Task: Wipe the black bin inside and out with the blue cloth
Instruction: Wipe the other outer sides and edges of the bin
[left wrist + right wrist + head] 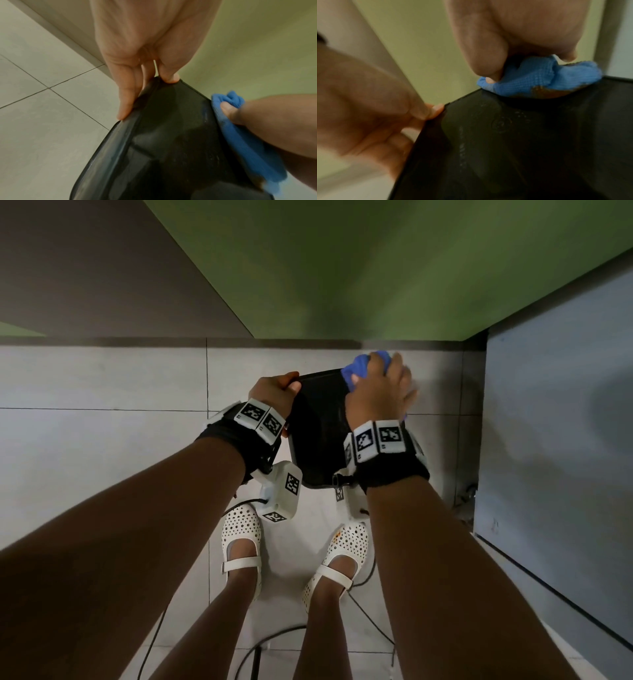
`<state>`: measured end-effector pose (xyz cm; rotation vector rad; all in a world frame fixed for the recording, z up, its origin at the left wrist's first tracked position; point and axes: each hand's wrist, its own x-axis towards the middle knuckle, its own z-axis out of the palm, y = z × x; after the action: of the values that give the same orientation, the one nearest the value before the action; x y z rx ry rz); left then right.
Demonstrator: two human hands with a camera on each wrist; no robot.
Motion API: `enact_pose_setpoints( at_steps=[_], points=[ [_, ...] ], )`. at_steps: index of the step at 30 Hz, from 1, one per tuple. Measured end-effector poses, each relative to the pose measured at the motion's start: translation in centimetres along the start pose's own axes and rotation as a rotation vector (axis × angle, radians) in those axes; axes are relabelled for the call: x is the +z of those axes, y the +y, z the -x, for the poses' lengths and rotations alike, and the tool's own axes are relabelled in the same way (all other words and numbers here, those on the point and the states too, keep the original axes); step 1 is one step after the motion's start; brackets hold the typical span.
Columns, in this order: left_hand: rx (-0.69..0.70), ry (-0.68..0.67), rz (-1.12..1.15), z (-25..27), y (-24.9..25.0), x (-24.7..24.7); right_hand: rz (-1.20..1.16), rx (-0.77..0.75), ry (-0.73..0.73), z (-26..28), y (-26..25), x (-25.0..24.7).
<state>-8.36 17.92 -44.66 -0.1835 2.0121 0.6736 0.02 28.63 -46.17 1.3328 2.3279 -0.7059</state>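
Note:
The black bin (317, 426) is held up above the floor in front of me, its dark inside facing me. My left hand (274, 390) grips the bin's left rim (130, 136), thumb inside the corner and fingers along the outside. My right hand (380, 386) holds the bunched blue cloth (358, 368) and presses it over the bin's right rim. In the left wrist view the cloth (247, 143) drapes along that edge. In the right wrist view the cloth (539, 77) sits on the rim of the bin (522, 142), with a brown stain at its lower fold.
Pale floor tiles (102, 412) lie below, with a green wall (342, 268) ahead and a grey panel (555, 422) at the right. My two white perforated shoes (241, 539) stand under the bin, with black cables (366, 614) trailing on the floor.

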Motion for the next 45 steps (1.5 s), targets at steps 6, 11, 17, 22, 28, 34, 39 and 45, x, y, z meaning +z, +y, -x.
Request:
enact_pose_setpoints(
  at_steps=[6, 11, 17, 22, 28, 34, 39, 45],
  points=[
    [-0.008, 0.005, 0.011, -0.2, -0.1, 0.0, -0.360, 0.316, -0.102, 0.0, 2.3, -1.6],
    [-0.012, 0.027, 0.035, -0.1, -0.2, 0.2, -0.399, 0.370, -0.117, 2.0, 3.8, -0.5],
    [0.004, 0.033, 0.036, -0.3, -0.5, 0.2, -0.451, 0.465, -0.099, 5.1, 5.9, 1.3],
    [0.044, 0.018, -0.101, -0.5, -0.9, 0.0, -0.358, 0.298, -0.062, 4.1, 6.5, 0.7],
    [0.184, -0.050, -0.476, -0.5, -0.1, -0.2, -0.222, 0.090, -0.114, 1.7, 5.8, -1.0],
    [0.190, 0.019, -0.435, -0.8, -0.2, 0.1, 0.056, -0.061, -0.118, 0.4, 4.2, -2.2],
    [0.157, -0.005, -0.387, -1.0, -0.6, -0.6, 0.100, -0.282, -0.049, -1.0, -0.2, -0.6],
    [0.121, -0.020, -0.282, -1.0, -0.8, -0.5, 0.066, -0.139, -0.115, -2.5, -2.9, -0.6]
  ],
)
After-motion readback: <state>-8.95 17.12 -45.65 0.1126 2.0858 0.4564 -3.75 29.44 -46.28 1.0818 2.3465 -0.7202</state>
